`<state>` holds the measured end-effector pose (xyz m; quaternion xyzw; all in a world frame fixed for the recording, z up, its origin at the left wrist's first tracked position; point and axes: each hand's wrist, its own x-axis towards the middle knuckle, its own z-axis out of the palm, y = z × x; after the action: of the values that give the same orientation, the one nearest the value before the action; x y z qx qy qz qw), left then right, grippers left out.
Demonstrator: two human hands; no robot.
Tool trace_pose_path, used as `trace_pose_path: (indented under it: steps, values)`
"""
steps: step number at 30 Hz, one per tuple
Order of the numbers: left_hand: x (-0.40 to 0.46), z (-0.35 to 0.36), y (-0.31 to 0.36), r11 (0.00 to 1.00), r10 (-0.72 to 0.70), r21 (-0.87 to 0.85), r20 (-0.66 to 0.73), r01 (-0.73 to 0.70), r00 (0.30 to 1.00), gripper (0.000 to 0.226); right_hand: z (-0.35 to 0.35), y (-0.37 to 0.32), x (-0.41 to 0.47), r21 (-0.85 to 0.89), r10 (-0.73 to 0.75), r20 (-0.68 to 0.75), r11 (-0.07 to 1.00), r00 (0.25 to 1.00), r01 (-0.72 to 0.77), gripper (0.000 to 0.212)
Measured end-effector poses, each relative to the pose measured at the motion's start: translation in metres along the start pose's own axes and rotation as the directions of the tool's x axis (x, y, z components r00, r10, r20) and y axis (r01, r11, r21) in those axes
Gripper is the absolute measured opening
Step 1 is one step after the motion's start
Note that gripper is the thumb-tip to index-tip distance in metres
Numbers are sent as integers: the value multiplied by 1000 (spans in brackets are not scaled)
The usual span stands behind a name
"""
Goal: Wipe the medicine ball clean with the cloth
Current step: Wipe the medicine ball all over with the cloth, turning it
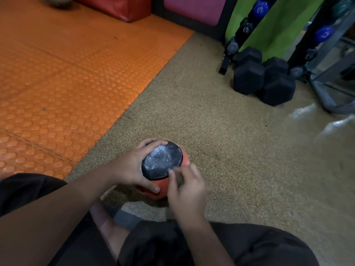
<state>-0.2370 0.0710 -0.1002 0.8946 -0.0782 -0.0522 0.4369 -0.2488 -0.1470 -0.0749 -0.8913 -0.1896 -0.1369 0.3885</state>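
Medicine ball (163, 166) on speckled floor (221, 131), just beside orange mat (57, 83) edge. Left hand (132, 167) grips ball's side. Right hand (187, 186) blurred at ball's near edge, fingers curled; grasp unclear. Dumbbells (263, 79) well apart beyond ball.

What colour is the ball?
Orange-red, with a black patch on top dusted white, seen from the head view: medicine ball.

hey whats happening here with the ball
A person sitting on the gym floor steadies an orange and black medicine ball with the left hand, fingers curled round its side. The right hand is at the ball's near right edge, blurred, so whether it holds a cloth cannot be told. The black panel looks dusty white. Dumbbells sit behind.
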Motion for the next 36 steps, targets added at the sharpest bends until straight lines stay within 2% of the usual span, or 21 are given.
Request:
trace_pose_path:
  steps: [2,4,6,9,11,14,17,19,22,24,28,30,32,34,36]
  values:
    - [-2,-1,1,1000,6,20,11,-6,1000,132,3,10,36,-47,118,-65,992,991,-121,8]
    - [-4,-1,3,998,16,64,39,-18,999,133,4,20,60,-44,204,-67,977,977,-208,8]
    - [-3,-3,4,997,17,71,49,-20,999,134,4,14,49,-50,189,-69,980,980,-192,7]
    - [-1,-4,1,999,27,23,37,-28,999,133,-2,-7,-5,-21,60,9,998,998,-59,8]
    - [0,-3,2,999,29,32,31,-29,999,132,-4,-5,-13,4,23,32,1000,999,-23,9]
    - [0,-1,5,999,17,45,26,-18,1000,132,0,12,33,-29,120,-34,992,992,-121,7]
    - [-1,-1,5,998,12,59,32,-14,999,133,3,17,57,-118,212,-38,969,976,-216,12]
    - [-1,-2,3,999,10,37,22,-11,1000,134,6,10,34,-128,148,-52,980,988,-153,19]
    - [2,-2,0,1000,7,17,16,-7,1000,134,2,-2,-15,-52,15,17,999,1000,-14,25]
    - [3,-1,0,1000,5,1,15,-5,1000,133,2,2,-11,-61,-25,29,998,999,26,25]
    - [0,0,-1,1000,3,16,-15,-3,1000,134,6,14,40,-130,130,-16,983,991,-131,23]
    - [0,0,-1,1000,-1,22,-8,1,1000,134,8,14,39,-141,143,-55,979,988,-150,22]
    - [2,0,-1,1000,8,26,-13,-8,1000,135,8,4,10,-134,21,-41,991,999,-27,22]
    - [2,0,-2,1000,15,20,-25,-14,1000,133,5,-7,-21,-123,-120,42,985,992,124,25]
    - [3,2,-3,1000,19,9,-25,-19,1000,132,5,-3,-18,-144,-168,68,974,983,176,24]
